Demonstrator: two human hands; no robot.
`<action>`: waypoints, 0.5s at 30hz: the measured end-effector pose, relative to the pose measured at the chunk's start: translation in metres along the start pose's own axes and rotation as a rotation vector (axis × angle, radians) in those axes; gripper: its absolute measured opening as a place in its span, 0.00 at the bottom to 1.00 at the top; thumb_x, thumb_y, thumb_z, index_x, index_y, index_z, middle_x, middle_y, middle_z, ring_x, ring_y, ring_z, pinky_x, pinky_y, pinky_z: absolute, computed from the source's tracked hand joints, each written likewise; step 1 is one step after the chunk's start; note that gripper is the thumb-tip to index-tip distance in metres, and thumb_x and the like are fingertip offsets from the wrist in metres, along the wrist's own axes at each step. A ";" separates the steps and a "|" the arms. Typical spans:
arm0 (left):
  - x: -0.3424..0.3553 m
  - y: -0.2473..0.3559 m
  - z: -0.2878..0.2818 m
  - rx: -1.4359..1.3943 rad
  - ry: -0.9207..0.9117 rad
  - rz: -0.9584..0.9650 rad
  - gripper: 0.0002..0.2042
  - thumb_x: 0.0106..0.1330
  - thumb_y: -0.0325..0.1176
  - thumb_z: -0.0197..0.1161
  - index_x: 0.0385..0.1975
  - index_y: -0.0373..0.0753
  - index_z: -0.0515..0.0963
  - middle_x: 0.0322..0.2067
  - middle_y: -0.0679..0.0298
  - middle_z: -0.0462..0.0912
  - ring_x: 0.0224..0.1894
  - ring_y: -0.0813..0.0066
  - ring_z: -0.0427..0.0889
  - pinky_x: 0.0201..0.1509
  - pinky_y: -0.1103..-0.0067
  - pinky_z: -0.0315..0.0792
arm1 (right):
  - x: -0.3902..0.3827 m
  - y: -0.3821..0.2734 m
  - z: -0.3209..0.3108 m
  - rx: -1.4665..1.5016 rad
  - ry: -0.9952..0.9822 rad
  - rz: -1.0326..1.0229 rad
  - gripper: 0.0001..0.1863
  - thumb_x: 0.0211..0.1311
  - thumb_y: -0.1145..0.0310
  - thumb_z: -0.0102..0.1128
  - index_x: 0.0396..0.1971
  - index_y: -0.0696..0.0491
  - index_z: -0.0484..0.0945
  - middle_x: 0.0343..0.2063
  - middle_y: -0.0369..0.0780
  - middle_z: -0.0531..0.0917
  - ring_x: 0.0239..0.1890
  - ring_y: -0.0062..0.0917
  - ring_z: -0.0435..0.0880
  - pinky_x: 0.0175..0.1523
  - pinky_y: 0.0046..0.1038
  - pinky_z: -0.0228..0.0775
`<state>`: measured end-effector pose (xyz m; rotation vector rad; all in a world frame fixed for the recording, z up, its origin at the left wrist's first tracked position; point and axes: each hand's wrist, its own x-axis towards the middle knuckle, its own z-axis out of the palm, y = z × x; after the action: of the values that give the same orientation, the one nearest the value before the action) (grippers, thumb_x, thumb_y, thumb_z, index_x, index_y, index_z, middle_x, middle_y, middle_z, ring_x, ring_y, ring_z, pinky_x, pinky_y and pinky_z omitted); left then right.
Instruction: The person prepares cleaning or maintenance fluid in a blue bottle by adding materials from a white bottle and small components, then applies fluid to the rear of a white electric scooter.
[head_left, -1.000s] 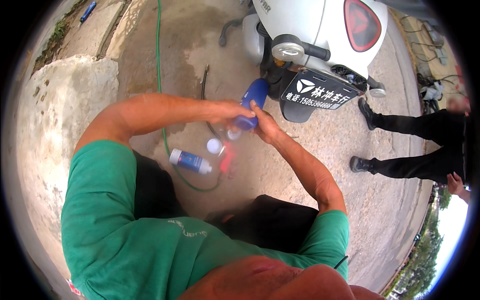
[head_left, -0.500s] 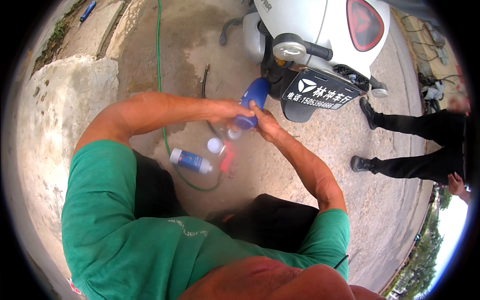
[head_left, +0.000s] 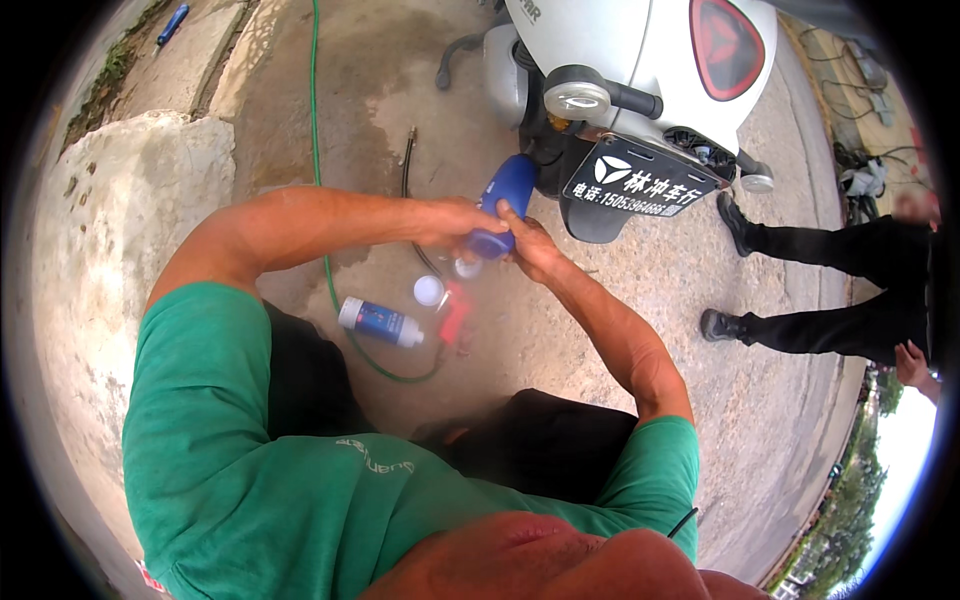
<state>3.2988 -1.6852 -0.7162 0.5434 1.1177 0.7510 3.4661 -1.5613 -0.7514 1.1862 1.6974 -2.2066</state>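
Both my hands are wrapped round a blue bottle [head_left: 514, 183], which is tilted with its far end against the dark lower part of a white scooter [head_left: 600, 40]. My left hand [head_left: 462, 222] grips the bottle's near end from the left. From the right, my right hand [head_left: 530, 245] closes on the same end, its thumb lying along the bottle. Whether the far tip enters an opening is hidden. Below my hands lie a white cap [head_left: 429, 291], a second pale cap [head_left: 467, 267] and a red tool [head_left: 454, 312], blurred. A blue-and-white bottle [head_left: 381, 322] rests on its side left of them.
A green hose [head_left: 316, 120] runs along the ground on the left, and a short black hose [head_left: 407, 170] lies near my left hand. The scooter's dark plate [head_left: 640, 180] juts out right of the bottle. Another person's black-trousered legs [head_left: 820, 245] stand at the right.
Almost nothing differs. Both hands keep the blue bottle in the same place against the scooter, and the whole view has shifted very slightly.
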 end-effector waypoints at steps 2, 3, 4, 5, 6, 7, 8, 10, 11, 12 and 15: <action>-0.001 0.001 0.001 0.024 0.019 -0.004 0.23 0.71 0.53 0.60 0.43 0.35 0.82 0.29 0.63 0.84 0.23 0.78 0.79 0.24 0.80 0.68 | -0.002 -0.002 0.001 0.001 -0.001 0.006 0.36 0.64 0.30 0.55 0.40 0.54 0.78 0.24 0.33 0.80 0.20 0.16 0.74 0.24 0.20 0.63; -0.002 0.001 0.002 0.037 0.027 -0.006 0.23 0.71 0.54 0.60 0.43 0.35 0.82 0.29 0.63 0.84 0.23 0.78 0.79 0.24 0.80 0.68 | -0.003 -0.003 0.001 0.003 -0.001 0.011 0.35 0.65 0.30 0.54 0.40 0.54 0.78 0.24 0.33 0.80 0.21 0.16 0.74 0.24 0.20 0.63; -0.002 0.002 0.003 0.040 0.030 -0.005 0.23 0.71 0.54 0.60 0.43 0.35 0.82 0.29 0.63 0.84 0.23 0.78 0.79 0.24 0.80 0.68 | -0.005 -0.004 0.001 0.005 0.000 0.015 0.35 0.65 0.30 0.54 0.40 0.54 0.78 0.24 0.33 0.80 0.21 0.16 0.74 0.24 0.20 0.63; -0.002 0.002 0.003 0.044 0.034 -0.003 0.24 0.71 0.54 0.60 0.43 0.35 0.82 0.28 0.63 0.84 0.23 0.78 0.79 0.24 0.80 0.68 | -0.006 -0.006 0.002 0.008 -0.004 0.019 0.35 0.65 0.31 0.54 0.40 0.54 0.78 0.25 0.33 0.80 0.21 0.16 0.74 0.24 0.20 0.62; -0.002 0.003 0.004 0.048 0.038 -0.002 0.24 0.71 0.54 0.60 0.43 0.35 0.82 0.28 0.63 0.84 0.22 0.77 0.79 0.24 0.80 0.69 | -0.007 -0.007 0.003 0.010 -0.008 0.022 0.35 0.66 0.31 0.54 0.41 0.53 0.78 0.25 0.33 0.79 0.21 0.16 0.74 0.24 0.20 0.62; -0.003 0.003 0.004 0.051 0.040 -0.005 0.24 0.71 0.54 0.60 0.42 0.35 0.82 0.28 0.63 0.84 0.22 0.77 0.79 0.24 0.80 0.69 | -0.008 -0.008 0.003 0.012 -0.012 0.026 0.34 0.66 0.31 0.54 0.41 0.53 0.78 0.25 0.33 0.79 0.21 0.16 0.73 0.24 0.20 0.62; -0.003 0.003 0.004 0.055 0.040 -0.007 0.24 0.71 0.54 0.60 0.42 0.35 0.82 0.28 0.63 0.84 0.22 0.77 0.79 0.24 0.80 0.69 | -0.008 -0.008 0.003 0.018 -0.015 0.027 0.34 0.67 0.32 0.53 0.41 0.53 0.78 0.25 0.33 0.79 0.21 0.16 0.73 0.25 0.20 0.62; -0.003 0.004 0.005 0.058 0.041 -0.011 0.24 0.70 0.55 0.60 0.42 0.34 0.82 0.28 0.62 0.84 0.22 0.77 0.79 0.24 0.79 0.69 | -0.008 -0.007 0.001 0.031 -0.021 0.030 0.33 0.67 0.32 0.53 0.41 0.52 0.78 0.25 0.32 0.79 0.21 0.16 0.73 0.25 0.21 0.61; -0.002 0.003 0.005 0.056 0.043 -0.013 0.24 0.70 0.55 0.60 0.42 0.34 0.82 0.28 0.62 0.84 0.22 0.77 0.78 0.24 0.79 0.70 | -0.008 -0.007 0.002 0.033 -0.020 0.032 0.33 0.68 0.32 0.53 0.42 0.52 0.78 0.25 0.32 0.79 0.22 0.15 0.73 0.25 0.21 0.61; -0.001 0.002 0.005 0.053 0.044 -0.015 0.25 0.70 0.55 0.61 0.42 0.34 0.82 0.28 0.62 0.84 0.22 0.77 0.78 0.25 0.78 0.70 | -0.008 -0.007 0.002 0.035 -0.019 0.034 0.33 0.68 0.32 0.53 0.42 0.52 0.78 0.25 0.32 0.79 0.22 0.15 0.73 0.25 0.21 0.61; 0.001 0.001 0.003 0.067 0.068 -0.013 0.24 0.69 0.55 0.61 0.41 0.34 0.82 0.28 0.61 0.84 0.22 0.77 0.78 0.25 0.78 0.71 | -0.010 -0.008 0.005 0.055 -0.017 0.039 0.32 0.68 0.33 0.52 0.42 0.51 0.78 0.26 0.32 0.79 0.22 0.15 0.72 0.25 0.21 0.60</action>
<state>3.3019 -1.6841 -0.7144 0.5699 1.2116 0.7272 3.4659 -1.5662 -0.7388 1.1982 1.6033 -2.2482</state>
